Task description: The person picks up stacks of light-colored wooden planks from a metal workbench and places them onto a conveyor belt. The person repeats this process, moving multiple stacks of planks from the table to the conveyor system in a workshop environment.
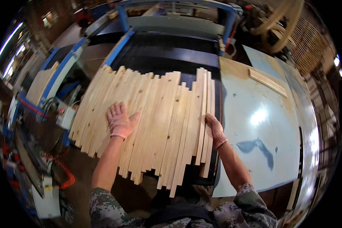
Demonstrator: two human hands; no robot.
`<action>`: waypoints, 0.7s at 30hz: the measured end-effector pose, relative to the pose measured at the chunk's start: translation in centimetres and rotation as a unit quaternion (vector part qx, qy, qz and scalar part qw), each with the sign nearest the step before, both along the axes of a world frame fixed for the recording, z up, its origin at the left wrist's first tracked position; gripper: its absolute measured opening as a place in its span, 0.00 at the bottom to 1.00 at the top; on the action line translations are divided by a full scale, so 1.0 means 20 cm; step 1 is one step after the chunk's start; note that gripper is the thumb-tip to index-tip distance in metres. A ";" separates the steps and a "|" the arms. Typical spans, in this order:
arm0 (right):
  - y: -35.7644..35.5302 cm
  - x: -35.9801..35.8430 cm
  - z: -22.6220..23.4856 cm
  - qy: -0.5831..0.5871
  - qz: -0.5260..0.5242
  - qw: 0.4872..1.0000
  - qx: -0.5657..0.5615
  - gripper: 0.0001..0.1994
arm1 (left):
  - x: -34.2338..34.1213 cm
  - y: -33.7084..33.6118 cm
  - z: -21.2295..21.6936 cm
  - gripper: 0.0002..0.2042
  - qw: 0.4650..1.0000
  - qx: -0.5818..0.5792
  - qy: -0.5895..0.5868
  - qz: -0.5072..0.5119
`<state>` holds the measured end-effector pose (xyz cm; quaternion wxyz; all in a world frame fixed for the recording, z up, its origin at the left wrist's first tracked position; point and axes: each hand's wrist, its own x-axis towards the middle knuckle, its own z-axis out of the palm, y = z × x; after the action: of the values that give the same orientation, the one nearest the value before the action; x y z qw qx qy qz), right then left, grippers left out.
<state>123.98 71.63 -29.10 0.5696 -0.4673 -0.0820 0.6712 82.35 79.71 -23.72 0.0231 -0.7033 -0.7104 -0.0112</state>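
Observation:
Pale wooden strips (pixel 155 114) lie side by side on a black conveyor belt (pixel 159 53), their ends staggered at both the far and near sides. My left hand (pixel 121 119), in a light knitted glove, rests flat on the strips left of the middle, fingers and thumb spread. My right hand (pixel 214 127), gloved alike, is at the right edge of the row. Its fingers bend against the outermost strips (pixel 207 114), and the fingertips are partly hidden. Those right-hand strips stand a little apart from the rest, with narrow dark gaps between them.
Right of the belt is a pale blue metal table (pixel 258 133) with one loose wooden board (pixel 268 83). A blue machine frame (pixel 174 3) spans the belt's far end. On the left stand a second blue-edged conveyor (pixel 59 76) with strips, a control box (pixel 65 117) and an orange coiled hose (pixel 66 171).

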 end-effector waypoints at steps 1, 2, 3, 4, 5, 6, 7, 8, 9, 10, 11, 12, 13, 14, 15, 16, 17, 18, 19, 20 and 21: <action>-0.01 0.00 0.02 -0.067 0.012 0.998 0.019 0.16 | 0.00 0.00 0.00 0.51 1.000 -0.001 -0.005 0.005; -0.02 -0.02 0.04 -0.130 0.025 0.991 0.036 0.17 | 0.00 -0.02 0.02 0.50 1.000 -0.002 -0.006 0.010; -0.02 -0.01 0.09 -0.248 0.077 0.966 0.011 0.21 | 0.00 -0.02 0.03 0.50 1.000 -0.002 -0.008 0.013; -0.02 0.00 0.16 -0.359 0.132 0.924 -0.018 0.24 | 0.00 -0.02 0.03 0.50 1.000 -0.002 -0.010 0.010; -0.03 -0.01 0.31 -0.520 0.204 0.828 -0.054 0.31 | -0.04 -0.04 0.01 0.50 1.000 -0.003 -0.008 0.016; -0.07 0.00 0.31 -0.628 0.281 0.723 -0.053 0.34 | -0.04 -0.02 0.00 0.50 1.000 -0.002 -0.009 0.008; -0.10 0.01 0.30 -0.722 0.343 0.598 -0.050 0.37 | -0.02 -0.01 0.01 0.50 1.000 -0.012 0.003 0.008; -0.21 -0.07 0.39 -0.709 0.264 0.644 -0.111 0.37 | -0.02 -0.01 0.01 0.49 1.000 -0.024 0.016 0.011; -0.26 -0.07 0.30 -0.648 0.239 0.716 -0.099 0.36 | -0.11 0.07 -0.01 0.48 0.999 -0.044 0.027 -0.011; -0.32 -0.05 0.21 -0.586 0.209 0.779 -0.081 0.35 | -0.16 0.13 -0.06 0.47 0.997 -0.065 0.037 -0.031; -0.41 -0.05 0.22 -0.547 0.221 0.805 -0.063 0.35 | -0.13 0.08 -0.04 0.44 0.998 -0.035 -0.056 -0.003; -0.49 -0.05 0.25 -0.512 0.225 0.828 -0.045 0.35 | -0.08 0.02 0.00 0.42 0.988 -0.011 -0.155 0.020; -0.61 -0.05 0.20 -0.475 0.198 0.857 0.026 0.34 | -0.13 0.02 -0.06 0.40 0.966 0.036 -0.250 -0.050; -0.78 -0.07 0.14 -0.418 0.144 0.889 0.120 0.30 | -0.08 0.04 -0.10 0.38 0.930 0.029 -0.347 -0.115; -0.82 -0.08 -0.02 -0.397 0.156 0.897 0.112 0.29 | 0.07 0.10 -0.08 0.37 0.890 0.017 -0.422 -0.171; -0.99 -0.09 0.02 -0.341 0.147 0.916 0.150 0.27 | 0.25 0.04 -0.10 0.36 0.854 -0.006 -0.484 -0.192; -1.17 -0.11 0.09 -0.281 0.139 0.930 0.190 0.25 | 0.40 -0.02 -0.08 0.35 0.814 -0.037 -0.542 -0.207; -1.32 -0.08 0.09 -0.295 0.173 0.905 0.251 0.25 | 0.61 -0.08 -0.07 0.34 0.768 -0.081 -0.591 -0.232; -1.53 -0.07 0.16 -0.223 0.179 0.934 0.216 0.23 | 0.77 -0.20 -0.07 0.33 0.723 -0.123 -0.633 -0.249; -1.75 -0.06 0.22 -0.146 0.181 0.955 0.184 0.23 | 0.94 -0.34 -0.08 0.32 0.679 -0.169 -0.657 -0.281; -1.97 -0.03 0.11 -0.128 0.143 0.958 0.213 0.24 | 1.18 -0.50 -0.12 0.31 0.622 -0.231 -0.672 -0.328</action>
<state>123.30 32.31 -26.85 0.5390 -0.4002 -0.3611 0.6472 105.86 69.77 -26.10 -0.6294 -0.6684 -0.2292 -0.3235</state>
